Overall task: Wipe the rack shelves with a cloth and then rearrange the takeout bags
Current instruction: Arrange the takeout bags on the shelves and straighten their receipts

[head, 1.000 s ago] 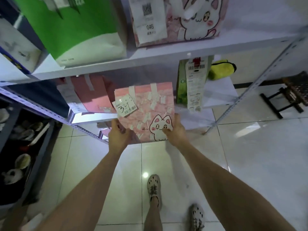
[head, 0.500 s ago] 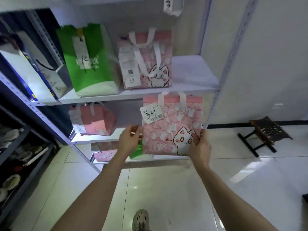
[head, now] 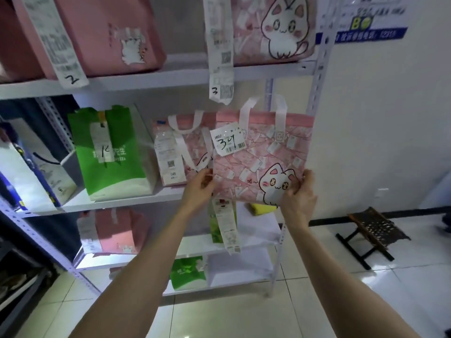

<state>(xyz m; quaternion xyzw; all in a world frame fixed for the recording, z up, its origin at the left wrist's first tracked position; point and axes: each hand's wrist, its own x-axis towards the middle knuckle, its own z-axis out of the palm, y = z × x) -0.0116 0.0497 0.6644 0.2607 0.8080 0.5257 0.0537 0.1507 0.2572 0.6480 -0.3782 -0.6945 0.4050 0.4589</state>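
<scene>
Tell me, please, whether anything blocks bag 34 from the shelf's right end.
Nothing visible does. The left hand and right hand hold bag 34 before that spot; another pink bag stands just left, and the spot itself is hidden behind bag 34.

White wall (head: 380, 118), glossy tiled floor (head: 341, 301), folding stool (head: 373, 232)

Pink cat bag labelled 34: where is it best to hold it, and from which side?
Probably the lower side edges of the pink cat bag, one hand from each side, as the left hand and right hand grip it. It is wide, flat and upright, so that keeps it level.
</scene>
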